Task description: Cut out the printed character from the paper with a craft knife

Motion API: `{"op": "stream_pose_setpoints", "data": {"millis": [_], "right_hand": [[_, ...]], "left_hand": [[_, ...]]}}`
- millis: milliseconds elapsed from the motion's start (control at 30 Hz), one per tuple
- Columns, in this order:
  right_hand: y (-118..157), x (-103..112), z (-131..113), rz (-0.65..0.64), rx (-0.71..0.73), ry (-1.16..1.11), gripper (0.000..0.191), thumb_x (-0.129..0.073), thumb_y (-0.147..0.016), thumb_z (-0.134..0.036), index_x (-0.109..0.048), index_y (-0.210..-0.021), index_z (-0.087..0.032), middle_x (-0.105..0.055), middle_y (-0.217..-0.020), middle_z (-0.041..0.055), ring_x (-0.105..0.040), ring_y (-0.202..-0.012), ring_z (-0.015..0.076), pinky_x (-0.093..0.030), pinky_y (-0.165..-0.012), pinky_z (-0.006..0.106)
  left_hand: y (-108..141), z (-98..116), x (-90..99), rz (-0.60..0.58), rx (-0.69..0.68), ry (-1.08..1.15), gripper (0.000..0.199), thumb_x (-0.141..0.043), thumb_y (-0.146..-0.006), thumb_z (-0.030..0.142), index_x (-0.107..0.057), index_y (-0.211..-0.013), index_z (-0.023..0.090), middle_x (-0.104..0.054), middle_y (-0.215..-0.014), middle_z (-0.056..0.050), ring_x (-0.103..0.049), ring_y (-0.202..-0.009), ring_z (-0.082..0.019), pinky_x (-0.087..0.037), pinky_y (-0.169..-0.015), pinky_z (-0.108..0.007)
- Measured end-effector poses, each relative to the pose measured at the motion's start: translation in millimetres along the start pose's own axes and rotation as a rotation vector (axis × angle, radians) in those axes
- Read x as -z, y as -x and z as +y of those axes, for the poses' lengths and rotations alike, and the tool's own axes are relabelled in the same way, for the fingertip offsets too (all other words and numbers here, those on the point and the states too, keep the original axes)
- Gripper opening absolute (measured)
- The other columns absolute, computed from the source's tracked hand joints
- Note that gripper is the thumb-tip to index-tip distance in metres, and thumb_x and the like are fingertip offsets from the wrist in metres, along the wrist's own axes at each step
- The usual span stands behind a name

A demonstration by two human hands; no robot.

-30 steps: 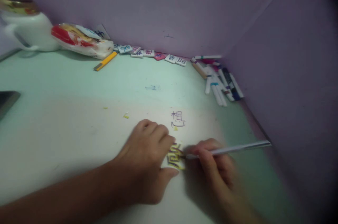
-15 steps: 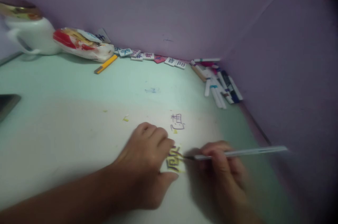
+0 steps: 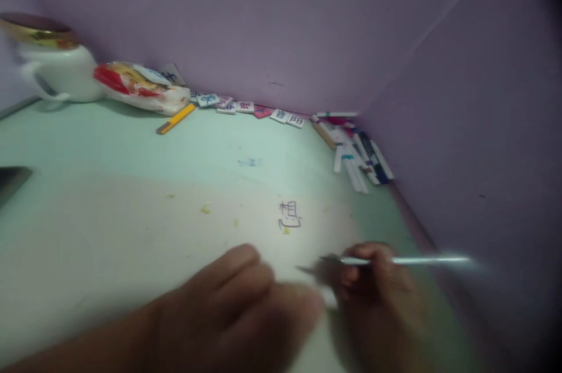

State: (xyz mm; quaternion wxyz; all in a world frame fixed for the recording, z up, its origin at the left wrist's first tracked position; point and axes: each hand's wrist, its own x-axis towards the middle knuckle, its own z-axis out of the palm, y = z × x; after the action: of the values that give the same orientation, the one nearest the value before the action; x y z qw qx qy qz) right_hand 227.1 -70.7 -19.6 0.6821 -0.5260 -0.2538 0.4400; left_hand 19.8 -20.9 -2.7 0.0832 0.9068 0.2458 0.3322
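Observation:
My left hand (image 3: 246,308) is blurred and lies low over the pale green table (image 3: 109,197), fingers together and pointing right. It covers the spot where the small paper piece with a yellow-edged character lay; only a white sliver (image 3: 331,301) shows at its fingertips. My right hand (image 3: 377,297) is closed on a thin silvery pen-like tool (image 3: 417,260), held nearly level with its dark tip pointing left toward my left hand. A purple handwritten character (image 3: 290,215) is on the table just beyond both hands.
Several markers (image 3: 357,150) lie by the right wall. Character tiles (image 3: 246,108) line the back wall beside a yellow utility knife (image 3: 176,119), a snack bag (image 3: 138,87) and a white jug (image 3: 57,65). Yellow scraps (image 3: 205,208) dot the table. A dark object (image 3: 11,180) sits at the left edge.
My left hand has shifted right and toward me and now hides the paper piece. The tool's tip has come off the paper. The view has tilted a little.

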Motion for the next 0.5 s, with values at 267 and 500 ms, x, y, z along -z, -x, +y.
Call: {"op": "stream_pose_setpoints", "data": {"millis": [267,500], "right_hand": [[4,-8,-1,0.053,0.013,0.004,0.025,-0.064,-0.086,-0.045,-0.066,-0.078,-0.022,-0.054,-0.058,-0.0017,-0.052,-0.053,0.0096,-0.044,-0.049,0.018],[2,-8,-3,0.015,0.079,0.041,0.024,-0.067,-0.083,-0.045,-0.065,-0.077,-0.022,-0.056,-0.059,-0.0011,-0.053,-0.050,0.0115,-0.043,-0.043,0.020]], "left_hand": [[-19,-18,6.4,-0.089,-0.208,-0.096,0.038,-0.039,-0.092,0.005,-0.052,-0.127,0.011,-0.067,-0.102,-0.009,-0.062,-0.083,-0.020,-0.053,-0.077,-0.032],[-19,-18,1.7,-0.117,-0.079,0.179,0.039,-0.055,-0.082,0.017,-0.052,-0.121,0.010,-0.060,-0.102,-0.013,-0.056,-0.095,-0.025,-0.049,-0.087,-0.039]]}}
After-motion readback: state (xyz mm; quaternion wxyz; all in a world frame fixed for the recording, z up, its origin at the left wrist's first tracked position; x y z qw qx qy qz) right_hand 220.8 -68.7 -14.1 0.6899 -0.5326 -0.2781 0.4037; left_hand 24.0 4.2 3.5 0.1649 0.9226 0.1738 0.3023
